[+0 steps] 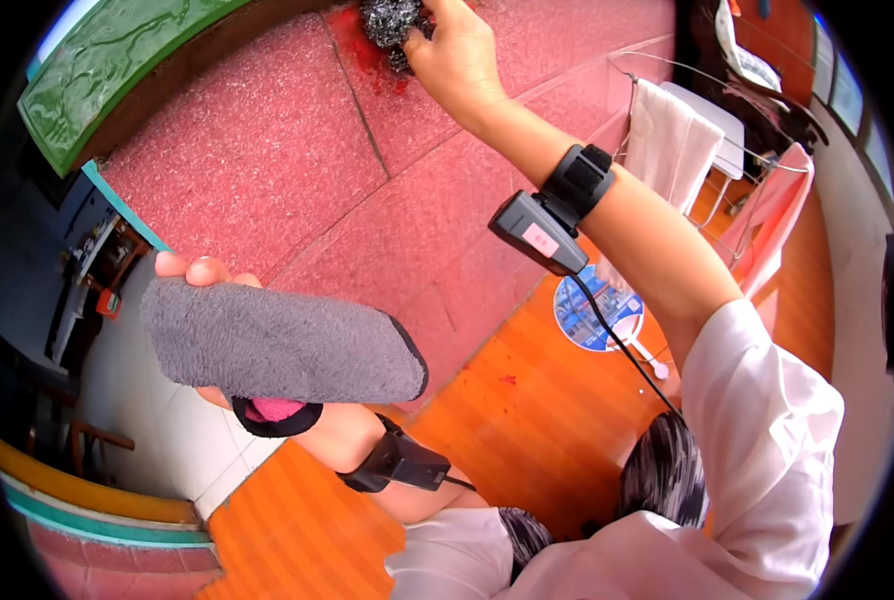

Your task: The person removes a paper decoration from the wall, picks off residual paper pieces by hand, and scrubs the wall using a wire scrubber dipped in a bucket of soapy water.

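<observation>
My right hand (pixel 457 60) is stretched far forward, fingers closed around a dark silvery steel wool scrubber (pixel 392 22). Under and beside the scrubber, a wet-looking bright red smear (pixel 367 55) marks the speckled red stone surface (pixel 257 130). In my left hand (pixel 205 270) is a fuzzy grey cloth (pixel 277 340) with black edging, folded into a long shape. A pink part with a black rim shows below it. Several fingertips curl over its upper edge; the cloth hides most of the hand. Both wrists wear black strapped devices with cables.
A green glossy ledge (pixel 117 80) borders the stone at upper left. A drying rack with a white towel (pixel 667 140) and a pink cloth (pixel 772 215) stands to the right. On the orange wood-pattern floor (pixel 317 520) lies a blue round hand fan (pixel 592 308); small red spots are nearby.
</observation>
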Tool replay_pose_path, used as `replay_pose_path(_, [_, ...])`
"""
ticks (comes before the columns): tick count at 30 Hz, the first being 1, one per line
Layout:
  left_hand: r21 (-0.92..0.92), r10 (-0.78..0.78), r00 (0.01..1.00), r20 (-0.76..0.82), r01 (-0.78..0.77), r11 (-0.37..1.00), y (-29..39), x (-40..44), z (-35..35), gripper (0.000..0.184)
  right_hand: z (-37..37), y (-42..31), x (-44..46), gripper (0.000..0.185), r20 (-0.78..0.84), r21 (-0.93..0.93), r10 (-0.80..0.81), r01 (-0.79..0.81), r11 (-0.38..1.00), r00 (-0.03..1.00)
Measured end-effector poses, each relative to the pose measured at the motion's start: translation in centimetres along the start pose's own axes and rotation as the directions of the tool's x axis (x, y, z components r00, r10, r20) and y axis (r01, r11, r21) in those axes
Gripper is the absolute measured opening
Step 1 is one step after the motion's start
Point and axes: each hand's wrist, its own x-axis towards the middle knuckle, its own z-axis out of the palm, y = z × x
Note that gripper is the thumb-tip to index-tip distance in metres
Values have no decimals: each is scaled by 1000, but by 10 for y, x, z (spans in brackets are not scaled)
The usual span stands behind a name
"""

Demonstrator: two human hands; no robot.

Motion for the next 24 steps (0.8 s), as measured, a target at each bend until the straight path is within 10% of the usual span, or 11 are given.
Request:
replay_pose_path(6, [-140, -67, 998, -3, 66, 988, -11, 3, 14, 45, -10, -10, -73, 32, 352, -37, -76, 95, 995, 933])
replay_pose_path(9, [364, 325, 927, -188, -242, 900, -12, -4, 14, 44, -25, -12, -122, 36, 468, 28, 13, -30, 999, 884])
replay_pose_path(12, [-14, 97, 985, -142, -100, 995, -16, 2, 32, 45, -45, -20, -172, 35, 549, 1, 152, -183, 983, 822])
replay_pose_path(15, [-132, -40, 999, -27, 36, 991, -22, -3, 45, 43, -59, -13, -224, 37, 711, -43, 260, -329, 943, 653])
replay_pose_path(17, [-157, -122, 992, 21, 124, 980, -29, -18, 48, 42, -72, -16, -255, 39, 911, -342, 409, -457, 821, 53])
replay_pose_path(22, [-152, -172, 985, -4, 169, 974, -34, -45, 54, 40, -85, -10, -328, 41, 882, -464, 401, -309, 830, -249])
replay_pose_path(24, [-117, -166, 985, -52, 160, 980, -31, -50, 54, 39, -94, -1, -369, 39, 788, -612, 590, -320, 723, -174])
